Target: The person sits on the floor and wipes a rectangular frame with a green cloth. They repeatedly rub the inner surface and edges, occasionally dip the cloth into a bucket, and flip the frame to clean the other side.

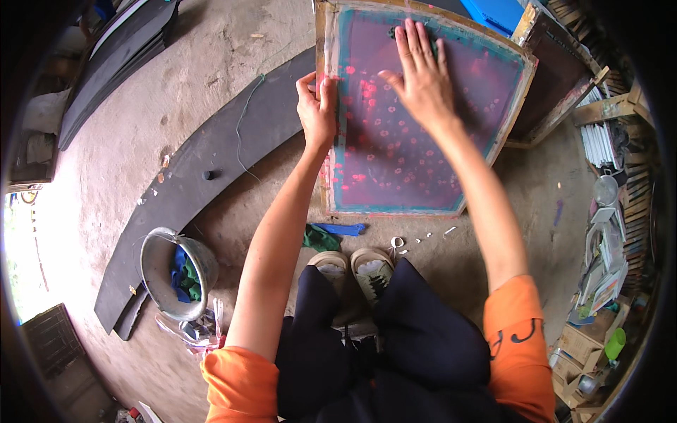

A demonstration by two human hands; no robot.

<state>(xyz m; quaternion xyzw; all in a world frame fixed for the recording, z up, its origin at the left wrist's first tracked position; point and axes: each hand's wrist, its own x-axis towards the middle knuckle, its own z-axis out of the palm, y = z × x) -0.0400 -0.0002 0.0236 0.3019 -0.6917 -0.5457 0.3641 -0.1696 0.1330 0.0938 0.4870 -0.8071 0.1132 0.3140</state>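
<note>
A wood-edged printing screen (402, 166) stands before my feet, its purplish mesh bordered in teal and dotted with small pink flower marks and red spots. My left hand (317, 109) is closed round the left edge of its frame, thumb toward the mesh side. Near the top of the mesh, my right hand (425, 81) lies flat with its fingers stretched out and thumb spread. Bits of dark green material (392, 32) show beside and under those fingers; it looks like a rag, mostly covered by the hand.
A metal bucket (151, 271) with blue and green cloths stands left, near long black boards (190, 166) on the floor. Green cloth (321, 238) and white scraps lie by my shoes (372, 271). Another dark framed screen (553, 77) leans at right, before shelves of clutter.
</note>
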